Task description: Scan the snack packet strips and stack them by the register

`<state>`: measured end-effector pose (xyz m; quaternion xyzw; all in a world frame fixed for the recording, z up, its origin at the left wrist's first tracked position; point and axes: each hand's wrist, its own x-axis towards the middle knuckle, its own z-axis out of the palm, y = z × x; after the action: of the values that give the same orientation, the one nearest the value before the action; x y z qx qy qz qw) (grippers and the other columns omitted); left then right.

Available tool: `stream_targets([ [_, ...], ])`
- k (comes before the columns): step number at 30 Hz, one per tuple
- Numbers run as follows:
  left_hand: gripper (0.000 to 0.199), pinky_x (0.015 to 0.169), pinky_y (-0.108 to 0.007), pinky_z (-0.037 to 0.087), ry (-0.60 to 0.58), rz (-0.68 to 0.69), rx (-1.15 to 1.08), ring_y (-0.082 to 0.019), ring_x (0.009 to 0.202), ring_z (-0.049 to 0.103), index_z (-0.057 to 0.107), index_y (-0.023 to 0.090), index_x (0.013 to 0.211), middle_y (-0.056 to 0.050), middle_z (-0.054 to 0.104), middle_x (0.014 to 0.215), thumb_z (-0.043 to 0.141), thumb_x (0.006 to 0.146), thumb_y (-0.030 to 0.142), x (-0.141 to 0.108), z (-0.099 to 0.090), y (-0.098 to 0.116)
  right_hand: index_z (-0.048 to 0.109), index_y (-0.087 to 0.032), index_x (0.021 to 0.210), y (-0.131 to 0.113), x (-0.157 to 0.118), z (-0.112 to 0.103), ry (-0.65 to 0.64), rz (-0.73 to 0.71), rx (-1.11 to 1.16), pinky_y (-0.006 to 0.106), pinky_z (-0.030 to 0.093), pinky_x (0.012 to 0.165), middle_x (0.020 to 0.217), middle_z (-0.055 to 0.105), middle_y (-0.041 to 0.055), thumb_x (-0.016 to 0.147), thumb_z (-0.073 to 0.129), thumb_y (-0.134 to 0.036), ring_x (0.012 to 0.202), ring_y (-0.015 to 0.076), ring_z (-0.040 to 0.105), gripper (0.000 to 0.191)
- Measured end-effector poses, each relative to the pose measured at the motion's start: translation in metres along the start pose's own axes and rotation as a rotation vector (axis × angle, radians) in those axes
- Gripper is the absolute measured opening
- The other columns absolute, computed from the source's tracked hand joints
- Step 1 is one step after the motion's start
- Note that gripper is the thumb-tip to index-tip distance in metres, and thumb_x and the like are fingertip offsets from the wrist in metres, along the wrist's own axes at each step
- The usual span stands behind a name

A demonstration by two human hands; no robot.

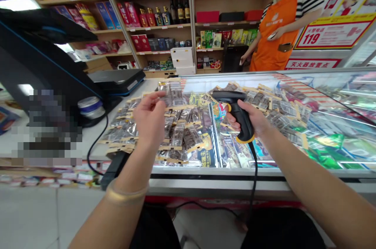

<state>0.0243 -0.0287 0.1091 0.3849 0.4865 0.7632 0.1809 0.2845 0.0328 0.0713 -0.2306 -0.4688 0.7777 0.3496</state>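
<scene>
My right hand point(254, 118) is wrapped round a black and yellow barcode scanner point(242, 118), its head pointing left above the glass-topped counter. From the scanner's grip a black cable hangs down over the front edge. My left hand point(151, 114) is raised over the left packets, fingers curled and pressed together near a clear packet point(169, 90); whether it holds the packet is not clear. Many small packets of dark food with tan edges point(178, 133) lie spread under and between my hands. More dark packets point(279, 118) lie on the right.
A black scale point(117, 78) and a dark monitor stand point(58, 65) are at the left, with a roll of tape point(91, 107) beside them. Across the counter stands a person in an orange apron point(273, 31). Shelves point(152, 26) of boxes and bottles line the back.
</scene>
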Motion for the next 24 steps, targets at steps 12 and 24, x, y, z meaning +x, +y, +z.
stream_targets([
  [12,0.023,0.05,-0.022,0.038,0.063,-0.021,0.34,-0.011,0.054,0.05,0.075,0.019,0.076,0.001,0.062,0.06,0.062,0.058,0.021,0.011,-0.107,-0.003,0.057,-0.016,0.09,0.036,0.043,0.083,-0.131,0.142,0.001,0.02,0.043,0.039,0.058,0.056,-0.0019,0.085,0.062,-0.051,0.042,0.0094,0.049,0.035],
  [24,0.019,0.066,-0.029,0.047,0.002,0.188,0.757,-0.015,0.059,0.053,0.075,0.022,0.076,0.0,0.066,0.069,0.059,0.068,0.024,0.003,-0.123,-0.006,0.057,-0.017,0.087,0.041,0.046,0.084,-0.102,0.157,0.005,0.019,0.043,0.039,0.058,0.057,-0.0021,0.084,0.064,-0.051,0.041,0.0089,0.049,0.035],
])
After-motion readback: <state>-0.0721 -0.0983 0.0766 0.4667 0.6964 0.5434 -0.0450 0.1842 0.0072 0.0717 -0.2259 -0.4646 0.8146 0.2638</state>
